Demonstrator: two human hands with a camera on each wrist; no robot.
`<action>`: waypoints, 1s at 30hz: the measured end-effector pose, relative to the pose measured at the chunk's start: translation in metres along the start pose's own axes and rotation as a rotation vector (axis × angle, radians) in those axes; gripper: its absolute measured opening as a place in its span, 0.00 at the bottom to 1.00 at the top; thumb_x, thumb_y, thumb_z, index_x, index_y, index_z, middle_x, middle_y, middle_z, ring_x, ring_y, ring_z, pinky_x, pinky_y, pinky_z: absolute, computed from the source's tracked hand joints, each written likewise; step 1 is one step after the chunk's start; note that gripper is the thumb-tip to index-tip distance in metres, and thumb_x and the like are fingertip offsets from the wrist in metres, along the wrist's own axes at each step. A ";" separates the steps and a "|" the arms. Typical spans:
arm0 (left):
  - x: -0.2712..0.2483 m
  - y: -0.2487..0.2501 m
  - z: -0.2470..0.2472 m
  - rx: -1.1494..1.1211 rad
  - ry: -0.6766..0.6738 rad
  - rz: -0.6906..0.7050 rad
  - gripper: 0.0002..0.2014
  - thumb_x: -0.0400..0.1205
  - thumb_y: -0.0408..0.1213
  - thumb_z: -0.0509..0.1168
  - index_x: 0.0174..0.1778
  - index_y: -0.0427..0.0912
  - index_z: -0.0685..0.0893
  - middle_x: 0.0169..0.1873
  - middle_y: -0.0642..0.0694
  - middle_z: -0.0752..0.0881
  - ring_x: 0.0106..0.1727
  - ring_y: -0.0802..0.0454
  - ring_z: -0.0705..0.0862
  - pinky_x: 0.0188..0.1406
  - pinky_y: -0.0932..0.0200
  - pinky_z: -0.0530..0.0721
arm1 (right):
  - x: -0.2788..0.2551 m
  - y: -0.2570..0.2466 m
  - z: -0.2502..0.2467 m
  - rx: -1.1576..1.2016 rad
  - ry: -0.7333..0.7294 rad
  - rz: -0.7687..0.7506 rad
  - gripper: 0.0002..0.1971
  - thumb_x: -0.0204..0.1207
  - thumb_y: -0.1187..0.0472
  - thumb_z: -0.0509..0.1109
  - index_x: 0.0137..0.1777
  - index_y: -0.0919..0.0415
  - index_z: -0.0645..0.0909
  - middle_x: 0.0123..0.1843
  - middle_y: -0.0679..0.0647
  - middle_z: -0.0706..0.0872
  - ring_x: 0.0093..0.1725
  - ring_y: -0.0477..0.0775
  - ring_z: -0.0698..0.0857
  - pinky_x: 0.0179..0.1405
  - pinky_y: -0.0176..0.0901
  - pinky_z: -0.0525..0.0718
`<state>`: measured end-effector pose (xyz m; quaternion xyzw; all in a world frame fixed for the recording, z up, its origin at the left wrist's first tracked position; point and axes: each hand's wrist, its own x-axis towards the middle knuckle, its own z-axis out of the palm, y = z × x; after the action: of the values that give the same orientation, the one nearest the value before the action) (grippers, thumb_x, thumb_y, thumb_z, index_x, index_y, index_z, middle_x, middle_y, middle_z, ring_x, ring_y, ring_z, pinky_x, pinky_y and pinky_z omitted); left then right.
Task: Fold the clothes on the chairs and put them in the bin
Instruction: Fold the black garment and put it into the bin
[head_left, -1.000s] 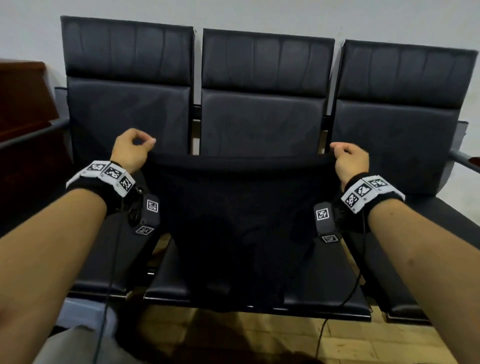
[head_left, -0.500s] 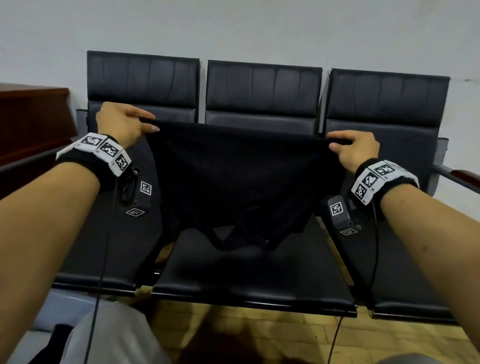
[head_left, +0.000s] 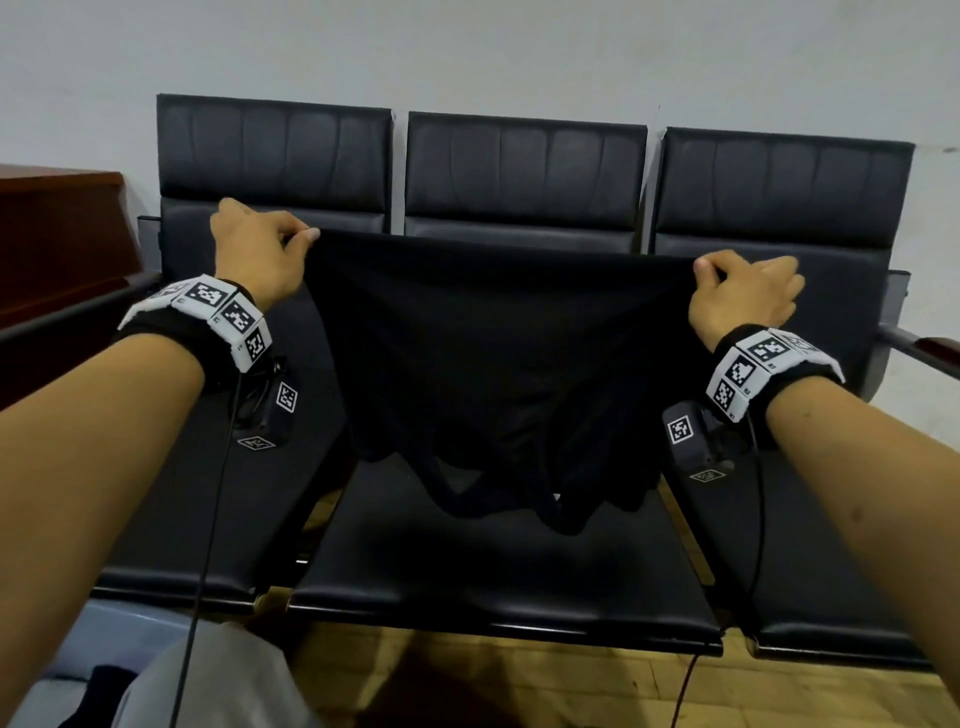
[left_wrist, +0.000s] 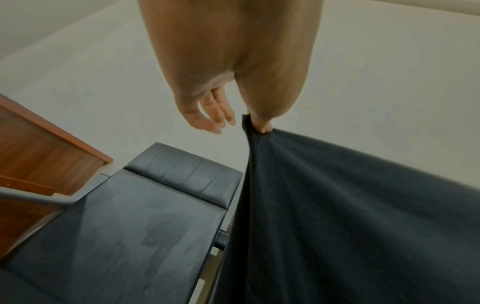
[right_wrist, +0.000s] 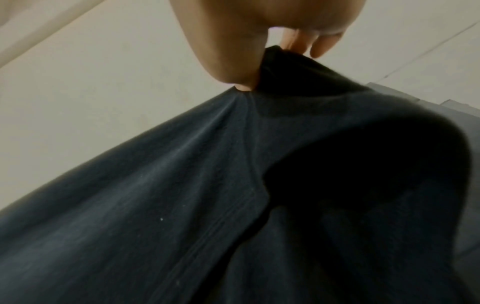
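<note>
Left hand (head_left: 257, 254) and right hand (head_left: 743, 301), each pinching the black garment (head_left: 498, 364) (no legible writing) above the chairs (head_left: 519, 566)

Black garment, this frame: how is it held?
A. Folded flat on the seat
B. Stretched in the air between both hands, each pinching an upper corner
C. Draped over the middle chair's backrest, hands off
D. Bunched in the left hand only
B: the left hand and right hand each pinch an upper corner of the black garment, which hangs above the middle chair's seat.
</note>
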<state>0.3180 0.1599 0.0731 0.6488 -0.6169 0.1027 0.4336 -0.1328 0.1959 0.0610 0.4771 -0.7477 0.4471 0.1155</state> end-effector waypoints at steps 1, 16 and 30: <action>0.000 0.001 0.007 -0.015 -0.003 0.003 0.18 0.84 0.51 0.62 0.55 0.42 0.89 0.49 0.31 0.82 0.62 0.28 0.76 0.67 0.45 0.72 | 0.002 0.003 0.006 -0.017 -0.029 -0.009 0.15 0.85 0.48 0.59 0.60 0.51 0.85 0.68 0.64 0.72 0.67 0.69 0.70 0.68 0.57 0.69; 0.028 0.018 0.114 -0.637 0.182 -0.232 0.06 0.88 0.39 0.57 0.48 0.43 0.75 0.30 0.45 0.82 0.30 0.54 0.87 0.27 0.63 0.87 | 0.043 0.011 0.095 0.388 0.066 0.051 0.13 0.86 0.56 0.58 0.57 0.62 0.82 0.57 0.63 0.85 0.57 0.62 0.82 0.51 0.37 0.69; -0.136 -0.062 0.093 -0.188 -0.973 -0.752 0.09 0.87 0.33 0.61 0.42 0.32 0.80 0.23 0.37 0.87 0.23 0.44 0.86 0.21 0.61 0.80 | -0.082 0.152 0.116 -0.456 -0.944 0.253 0.20 0.77 0.49 0.59 0.54 0.63 0.84 0.63 0.59 0.84 0.63 0.63 0.82 0.71 0.54 0.74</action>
<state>0.3061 0.1834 -0.1007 0.7532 -0.4794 -0.4191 0.1647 -0.1852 0.1777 -0.1393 0.4953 -0.8481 0.0208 -0.1869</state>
